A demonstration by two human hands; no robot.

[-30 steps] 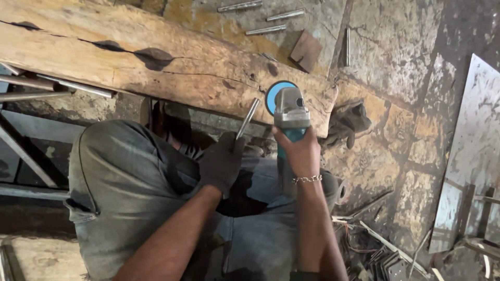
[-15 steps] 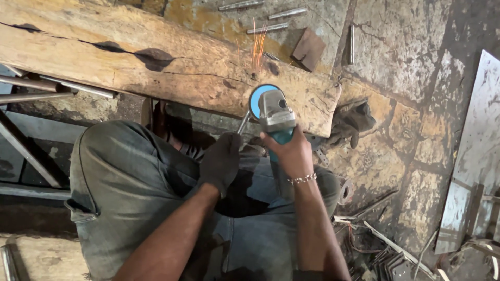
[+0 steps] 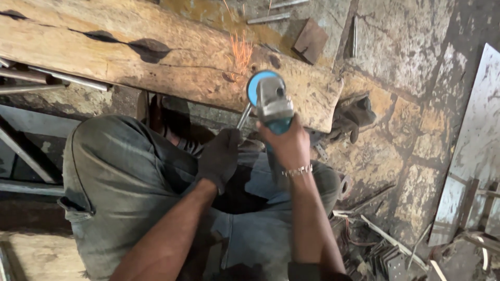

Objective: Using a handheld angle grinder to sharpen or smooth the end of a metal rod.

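My right hand (image 3: pixel 285 143), bare with a chain bracelet, grips a teal and grey angle grinder (image 3: pixel 271 103) with a blue disc guard. The disc meets the end of a thin metal rod (image 3: pixel 242 117) at the edge of a thick wooden beam (image 3: pixel 156 67), and orange sparks (image 3: pixel 240 52) fly up across the wood. My left hand (image 3: pixel 221 156), in a dark glove, holds the near end of the rod just left of the grinder. My knees in grey trousers fill the foreground below both hands.
Short metal rods (image 3: pixel 268 18) and a flat brown block (image 3: pixel 310 40) lie on the stone floor beyond the beam. A dark glove (image 3: pixel 357 117) lies right of the beam's end. Metal bars (image 3: pixel 52 78) sit at left; a metal sheet (image 3: pixel 471 156) and scrap pieces at right.
The grinder has moved left and down onto the rod's end, and sparks now spray upward over the beam. My left hand stays on the rod.
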